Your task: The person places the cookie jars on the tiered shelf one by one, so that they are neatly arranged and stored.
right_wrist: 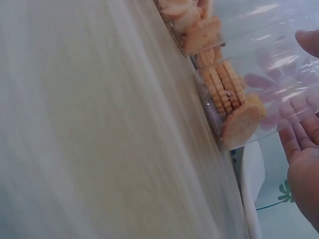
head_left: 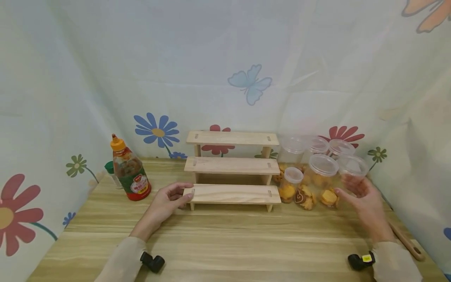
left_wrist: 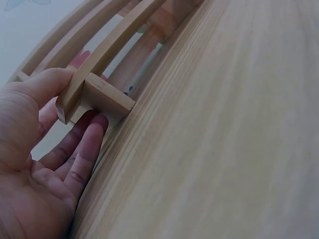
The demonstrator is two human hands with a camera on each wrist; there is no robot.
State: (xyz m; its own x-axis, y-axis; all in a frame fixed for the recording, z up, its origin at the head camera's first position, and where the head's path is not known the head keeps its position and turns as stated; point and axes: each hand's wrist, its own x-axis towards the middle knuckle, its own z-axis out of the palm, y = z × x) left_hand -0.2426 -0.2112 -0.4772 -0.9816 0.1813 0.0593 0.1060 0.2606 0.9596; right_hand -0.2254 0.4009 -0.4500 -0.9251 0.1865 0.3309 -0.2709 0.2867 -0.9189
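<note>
A three-step wooden shelf point(head_left: 231, 166) stands mid-table. My left hand point(head_left: 165, 203) grips the left end of its lowest board point(left_wrist: 72, 97), thumb on top and fingers underneath, as the left wrist view shows. On the right, my right hand point(head_left: 364, 199) is around the front-right clear plastic jar of cookies point(right_wrist: 249, 109). Its thumb point(right_wrist: 310, 42) lies at one side of the jar, and the fingers point(right_wrist: 301, 129) wrap the other side. Sandwich cookies point(right_wrist: 222, 89) lie at the jar's bottom. The jar stands upright, its base at the tabletop.
More clear lidded jars crowd beside the shelf, including a small jar point(head_left: 291, 184) and a larger jar point(head_left: 322, 168). A red sauce bottle point(head_left: 134, 176) with an orange cap and a green-lidded container point(head_left: 112, 172) stand left. A wooden handle point(head_left: 408, 243) lies along the right edge.
</note>
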